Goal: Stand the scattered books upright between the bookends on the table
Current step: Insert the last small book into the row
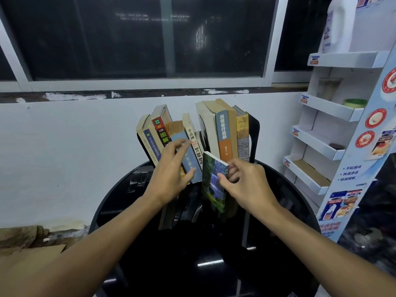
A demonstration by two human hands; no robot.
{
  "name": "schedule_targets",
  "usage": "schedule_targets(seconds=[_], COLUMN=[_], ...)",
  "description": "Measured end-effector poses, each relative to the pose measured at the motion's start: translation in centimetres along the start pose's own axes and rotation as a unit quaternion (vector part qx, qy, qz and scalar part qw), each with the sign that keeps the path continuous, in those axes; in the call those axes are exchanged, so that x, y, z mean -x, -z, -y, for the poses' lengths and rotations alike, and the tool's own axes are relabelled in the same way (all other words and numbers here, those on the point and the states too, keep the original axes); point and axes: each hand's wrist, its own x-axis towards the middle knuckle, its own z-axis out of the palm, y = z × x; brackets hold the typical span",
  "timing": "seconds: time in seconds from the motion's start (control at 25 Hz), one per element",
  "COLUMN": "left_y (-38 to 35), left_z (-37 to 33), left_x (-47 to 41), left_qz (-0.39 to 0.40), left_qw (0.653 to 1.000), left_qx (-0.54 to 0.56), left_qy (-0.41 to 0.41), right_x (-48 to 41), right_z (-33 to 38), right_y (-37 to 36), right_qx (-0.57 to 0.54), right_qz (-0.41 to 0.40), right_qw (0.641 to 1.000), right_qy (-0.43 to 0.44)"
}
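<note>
Several books stand between two black bookends on a round black glossy table [214, 264]. The left group of books [158, 133] leans left against the left bookend [140, 140]. The right group of books [222, 129] stands against the right bookend [254, 133]. My left hand [171, 168] presses with straight fingers on a blue-spined book [188, 157] in the left group. My right hand [246, 181] pinches a small green book with a waterfall cover [214, 181], held upright just in front of the gap between the two groups.
A white wall and a dark window lie behind the table. A white cardboard display rack [325, 129] with shelves stands close at the right. Brown cardboard [27, 260] lies on the floor at the lower left.
</note>
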Motion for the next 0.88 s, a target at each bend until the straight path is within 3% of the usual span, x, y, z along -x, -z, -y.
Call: schedule_targets(seconds=[0.16, 0.44, 0.88], left_y=[1.1, 0.9, 0.0], left_z=[0.1, 0.0, 1.3], left_x=[-3.1, -7.8, -8.4], left_qz=[-0.026, 0.067, 0.009], left_qw=[0.999, 0.996, 0.997], left_qx=[-0.042, -0.059, -0.064], left_qy=[-0.017, 0.025, 0.046], right_x=[-1.2, -3.3, -7.3], right_z=[0.4, 1.4, 2.7], right_y=[0.2, 0.1, -0.4], right_qx=[0.014, 0.049, 0.126], right_qz=[-0.012, -0.007, -0.005], right_qw=[1.000, 0.998, 0.989], right_qy=[0.011, 0.031, 0.075])
